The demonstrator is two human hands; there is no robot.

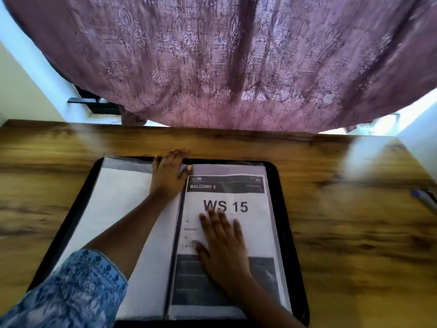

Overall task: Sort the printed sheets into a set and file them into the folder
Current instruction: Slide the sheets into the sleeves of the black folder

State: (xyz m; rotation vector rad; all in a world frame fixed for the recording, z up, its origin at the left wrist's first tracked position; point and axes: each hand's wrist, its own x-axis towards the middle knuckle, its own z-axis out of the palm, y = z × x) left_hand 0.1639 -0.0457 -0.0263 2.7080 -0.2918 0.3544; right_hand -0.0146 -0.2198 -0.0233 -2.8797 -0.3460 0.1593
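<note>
One black folder (281, 209) lay open at frame centre on the wooden surface (354, 233). Its right sleeve held one printed sheet (255, 233) headed "WS 15". The right grip (222, 245) pressed flat-fingered on that sheet. The left grip (168, 176) rested with fingers extended at the spine's top. One blurred pen (425, 200) lay at far right.

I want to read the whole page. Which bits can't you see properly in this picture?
- Small print on the WS 15 sheet: head view, partly under the right hand, the rest blurred.
- Dark block at the sheet's bottom: writing too blurred to read.
- Pen: cut off by the right edge.
- Left hand: blurred at the folder's top edge, so no telling whether it pinches a page.
</note>
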